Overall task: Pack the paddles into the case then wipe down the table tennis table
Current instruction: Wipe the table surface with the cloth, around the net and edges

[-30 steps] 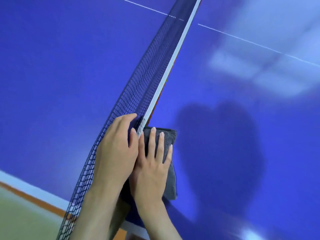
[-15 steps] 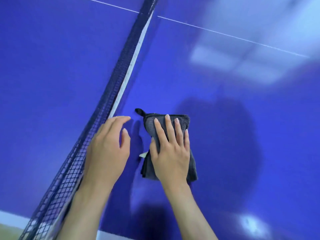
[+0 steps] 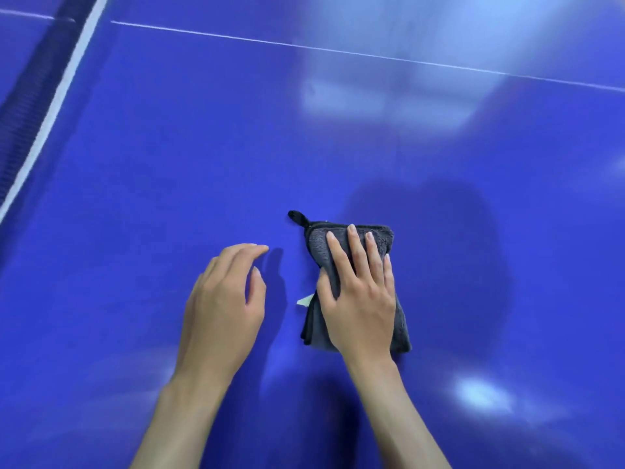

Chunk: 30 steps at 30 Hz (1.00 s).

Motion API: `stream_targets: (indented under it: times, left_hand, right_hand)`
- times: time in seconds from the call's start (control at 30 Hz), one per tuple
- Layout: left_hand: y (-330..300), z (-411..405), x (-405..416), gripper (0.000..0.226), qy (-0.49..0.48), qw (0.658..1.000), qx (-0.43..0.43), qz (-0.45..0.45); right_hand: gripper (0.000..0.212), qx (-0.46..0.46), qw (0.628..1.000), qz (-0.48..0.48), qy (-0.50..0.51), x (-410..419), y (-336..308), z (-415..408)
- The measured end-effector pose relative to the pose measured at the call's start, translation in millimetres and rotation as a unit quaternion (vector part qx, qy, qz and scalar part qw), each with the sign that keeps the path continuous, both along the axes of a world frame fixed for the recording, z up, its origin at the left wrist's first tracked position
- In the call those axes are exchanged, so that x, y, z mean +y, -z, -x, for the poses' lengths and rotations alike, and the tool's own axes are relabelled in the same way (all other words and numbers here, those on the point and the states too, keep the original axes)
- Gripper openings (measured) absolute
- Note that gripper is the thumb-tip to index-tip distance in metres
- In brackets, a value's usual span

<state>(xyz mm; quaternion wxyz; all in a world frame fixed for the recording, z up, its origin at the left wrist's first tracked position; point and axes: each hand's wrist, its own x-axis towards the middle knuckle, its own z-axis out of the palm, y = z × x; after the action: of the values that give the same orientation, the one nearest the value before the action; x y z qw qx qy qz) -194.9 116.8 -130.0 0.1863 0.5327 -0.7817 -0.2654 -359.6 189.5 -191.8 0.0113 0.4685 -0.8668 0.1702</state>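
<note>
I see the cloth (image 3: 358, 286) lying flat on the blue table tennis table (image 3: 169, 164), toward the near edge and well apart from the net (image 3: 37, 96) at the far left. It is dark grey, plush terry, folded into a narrow oblong with black stitched edging. A small black hanging loop (image 3: 297, 216) sticks out from its far left corner, and a white tag (image 3: 303, 301) shows at its left side. The right hand (image 3: 358, 299) presses on the cloth, palm down, fingers straight and slightly spread. The left hand (image 3: 225, 306) is just beside it to the left, apart from the cloth, fingers relaxed and gently bent, holding nothing. I cannot tell whether it touches the tabletop. A thin white line (image 3: 338, 52) crosses the far surface.
</note>
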Motion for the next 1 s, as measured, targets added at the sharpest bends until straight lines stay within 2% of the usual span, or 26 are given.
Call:
stream_targets:
  times: [0.2,0.43,0.7,0.87,1.0]
  left_hand:
    - [2,82,32,0.033,0.050,0.998,-0.027,0.003]
    - [-1,140,42,0.034,0.074,0.996,-0.041,0.011]
    - [-8,150,34,0.036,0.068,0.996,-0.038,0.040]
    - [-5,115,19,0.038,0.025,0.999,-0.025,0.040]
    - [2,75,-20,0.037,0.028,0.998,-0.027,0.046]
  right_hand:
    - [0.057,0.004,0.998,-0.004,0.059,66,2,84]
    - [0.060,-0.001,0.998,-0.013,0.066,101,1,115]
    - [0.059,0.012,0.999,-0.002,0.051,63,-5,137]
    - [0.057,0.017,0.998,0.004,0.068,-1,-5,164]
    - [0.059,0.002,0.996,-0.004,0.090,-33,-3,149]
